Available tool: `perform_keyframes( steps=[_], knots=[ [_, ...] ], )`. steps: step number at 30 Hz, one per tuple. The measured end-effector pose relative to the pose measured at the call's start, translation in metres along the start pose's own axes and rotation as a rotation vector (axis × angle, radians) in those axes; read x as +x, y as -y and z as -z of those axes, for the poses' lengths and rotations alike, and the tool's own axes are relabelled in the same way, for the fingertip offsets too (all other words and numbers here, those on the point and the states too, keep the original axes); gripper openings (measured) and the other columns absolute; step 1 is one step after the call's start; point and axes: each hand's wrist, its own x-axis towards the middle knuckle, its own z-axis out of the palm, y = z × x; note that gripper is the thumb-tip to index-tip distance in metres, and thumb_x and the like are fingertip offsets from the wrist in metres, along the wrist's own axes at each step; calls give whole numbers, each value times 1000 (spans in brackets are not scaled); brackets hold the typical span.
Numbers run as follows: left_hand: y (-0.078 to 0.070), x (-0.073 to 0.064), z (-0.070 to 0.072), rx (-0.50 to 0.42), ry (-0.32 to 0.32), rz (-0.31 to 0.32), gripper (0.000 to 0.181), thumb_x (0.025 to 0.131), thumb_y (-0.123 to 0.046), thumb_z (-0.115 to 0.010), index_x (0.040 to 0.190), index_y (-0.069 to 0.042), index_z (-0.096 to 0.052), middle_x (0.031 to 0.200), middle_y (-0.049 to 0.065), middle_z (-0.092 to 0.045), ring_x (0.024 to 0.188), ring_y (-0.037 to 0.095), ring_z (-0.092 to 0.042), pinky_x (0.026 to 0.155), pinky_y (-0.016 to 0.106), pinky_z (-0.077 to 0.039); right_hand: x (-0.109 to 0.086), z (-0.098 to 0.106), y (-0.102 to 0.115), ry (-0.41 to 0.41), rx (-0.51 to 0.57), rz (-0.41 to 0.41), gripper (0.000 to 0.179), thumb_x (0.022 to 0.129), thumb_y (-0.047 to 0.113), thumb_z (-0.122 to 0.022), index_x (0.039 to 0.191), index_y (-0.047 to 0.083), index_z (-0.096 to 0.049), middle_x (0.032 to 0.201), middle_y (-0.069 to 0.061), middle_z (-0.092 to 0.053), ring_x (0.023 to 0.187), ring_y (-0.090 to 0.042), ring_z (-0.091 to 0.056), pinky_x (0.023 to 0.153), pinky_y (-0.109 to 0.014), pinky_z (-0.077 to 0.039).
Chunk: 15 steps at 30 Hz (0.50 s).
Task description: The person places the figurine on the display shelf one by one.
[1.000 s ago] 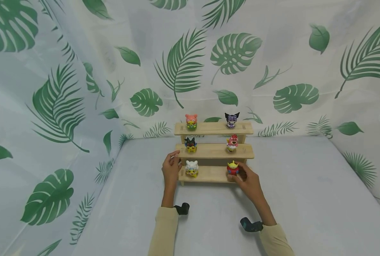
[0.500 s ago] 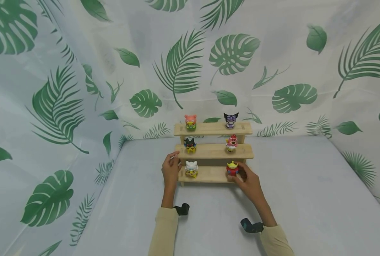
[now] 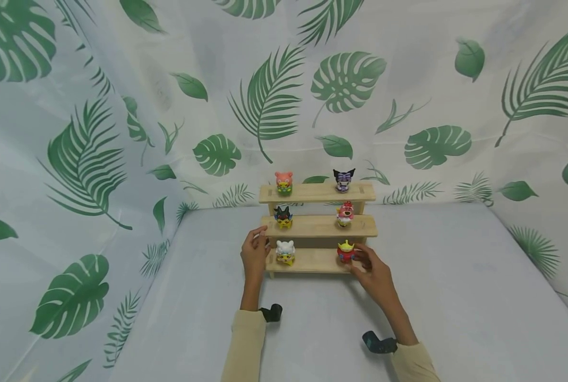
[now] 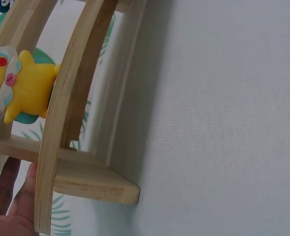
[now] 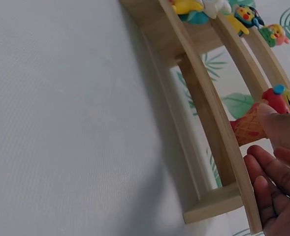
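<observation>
A three-tier wooden display shelf (image 3: pixel 312 260) stands in the middle. On the right of its lowest tier sits a red alien figurine (image 3: pixel 345 251) with a yellow-green head; the right wrist view shows its waffle-cone lower part (image 5: pixel 248 129). My right hand (image 3: pixel 378 278) is beside this figurine, fingers spread around its right side, thumb tip overlapping it in the right wrist view. My left hand (image 3: pixel 254 257) rests at the shelf's left end, fingertips against the end piece. Near it stands a yellow figurine with a white hood (image 3: pixel 285 252), also large in the left wrist view.
Higher up stand a black-eared yellow figurine (image 3: pixel 283 217), a pink bear figurine (image 3: pixel 345 214), a pink-hooded figurine (image 3: pixel 284 183) and a purple-black figurine (image 3: pixel 343 180). A pale cloth (image 3: pixel 312 334) covers the table. Leaf-patterned curtains (image 3: pixel 183 42) hang behind and at the sides.
My right thumb and fingers have loosened and drawn slightly right, away from the alien figurine, which stays on the lowest tier. My left hand has hardly moved. The head view has shifted a little.
</observation>
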Motion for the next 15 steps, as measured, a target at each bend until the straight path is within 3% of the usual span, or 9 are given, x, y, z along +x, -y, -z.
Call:
perform_keyframes(
  steps=[2,6,9,12,15],
  knots=[
    [-1,1,1,-4,-2,-3,28,103,-17,-52,123,-2,-64,111,23,-70,107,37,-66,87,55,-56,-1,1,1,-12,6,12,56,87,10,-75,136,1,-50,117,-19,-67,105,-33,-67,82,-44,-57],
    [21,11,0,-1,-26,4,26,102,-26,-53,120,-13,-67,111,19,-71,106,32,-68,85,51,-58,-5,3,3,-60,27,47,51,89,9,-72,134,-2,-51,111,-19,-70,99,-30,-69,81,-19,-55],
    [40,17,-1,18,-48,13,25,102,-32,-54,119,-21,-68,110,13,-72,103,25,-70,83,44,-60,-11,7,3,-103,17,53,49,89,7,-71,133,-2,-52,107,-17,-71,93,-14,-68,76,-2,-47],
    [40,14,1,71,-50,3,25,102,-32,-53,121,-22,-67,108,12,-73,96,26,-71,76,41,-61,-18,11,3,-132,4,38,46,90,7,-70,132,-1,-53,106,-16,-71,92,-2,-63,75,-2,-47],
    [36,10,4,170,-44,-28,26,102,-32,-52,123,-23,-65,103,10,-74,87,28,-70,70,41,-59,-23,17,5,-149,-33,39,45,90,6,-70,131,-1,-54,106,-15,-71,91,-10,-66,74,-1,-46]
  ],
)
